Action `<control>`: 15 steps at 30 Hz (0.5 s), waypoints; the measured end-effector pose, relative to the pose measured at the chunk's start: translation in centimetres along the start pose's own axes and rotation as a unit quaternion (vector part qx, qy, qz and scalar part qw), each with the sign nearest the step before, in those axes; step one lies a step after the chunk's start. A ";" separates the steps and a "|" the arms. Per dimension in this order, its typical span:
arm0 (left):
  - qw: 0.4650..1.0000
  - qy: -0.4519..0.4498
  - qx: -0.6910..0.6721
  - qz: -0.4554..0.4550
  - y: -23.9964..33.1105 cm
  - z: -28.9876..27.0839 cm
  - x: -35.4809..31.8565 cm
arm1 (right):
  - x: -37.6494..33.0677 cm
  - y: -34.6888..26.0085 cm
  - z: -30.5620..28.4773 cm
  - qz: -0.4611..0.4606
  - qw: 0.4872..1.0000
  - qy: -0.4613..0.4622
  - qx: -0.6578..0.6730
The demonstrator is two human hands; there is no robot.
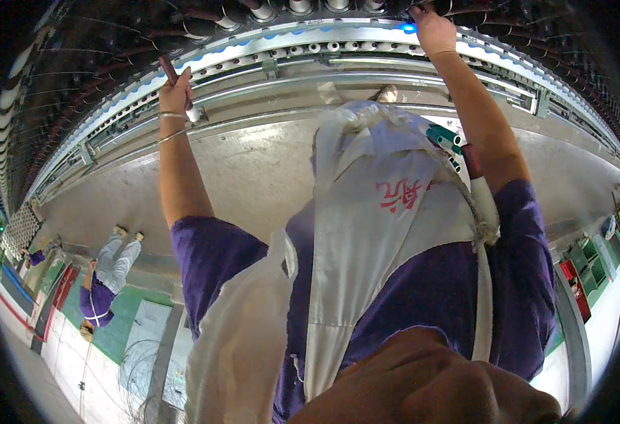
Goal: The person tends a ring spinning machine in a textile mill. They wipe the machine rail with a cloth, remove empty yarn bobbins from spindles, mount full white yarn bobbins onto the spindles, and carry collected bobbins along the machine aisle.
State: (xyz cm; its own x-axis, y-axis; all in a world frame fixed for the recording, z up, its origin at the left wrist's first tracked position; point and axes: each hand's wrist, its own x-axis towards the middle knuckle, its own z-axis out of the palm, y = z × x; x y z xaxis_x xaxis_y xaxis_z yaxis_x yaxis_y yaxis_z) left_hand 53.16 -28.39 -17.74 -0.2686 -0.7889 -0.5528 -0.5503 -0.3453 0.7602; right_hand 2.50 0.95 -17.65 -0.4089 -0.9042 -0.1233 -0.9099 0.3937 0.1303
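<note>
My left hand is wrapped round a bobbin, a maroon tube with a white lower end that sticks out below the fingers. It is held tilted in front of the machine's rail. My right hand reaches up to the machine's upper row, its fingers closed at a dark part by the top edge. What they hold, if anything, I cannot make out. Just beside those fingers glows a small blue light. Green tubes poke out of my white apron, and a maroon and white bobbin rests against its side.
A long spinning machine with a pale rail curves across the top, carrying several white-wound bobbins. Metal bars run beneath it. On the grey floor at left stands another person. A red box is at right.
</note>
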 end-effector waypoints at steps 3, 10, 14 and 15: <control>0.879 0.111 0.454 0.097 2.5 2.7 0.1 | -0.2 -0.2 -3.3 0.020 0.997 -0.074 0.013; 0.812 -0.170 -0.002 0.558 13.1 25.4 -10.9 | -4.9 3.2 -21.6 0.084 0.947 0.076 0.301; 0.739 -0.026 0.047 0.672 20.4 34.5 -12.2 | -5.5 3.0 -28.0 0.141 0.759 0.219 0.597; 0.783 -0.033 0.094 0.614 22.1 35.7 -11.9 | -5.6 2.8 -28.8 0.139 0.743 0.233 0.612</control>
State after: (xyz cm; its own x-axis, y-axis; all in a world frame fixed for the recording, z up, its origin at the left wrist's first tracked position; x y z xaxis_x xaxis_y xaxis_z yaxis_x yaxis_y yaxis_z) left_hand 15.96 -8.43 -6.55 -0.7242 -0.4366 0.5338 0.0498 0.7390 0.6719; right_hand 4.17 2.33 11.71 -0.7844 -0.6058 0.1327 -0.2932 0.1737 -0.9401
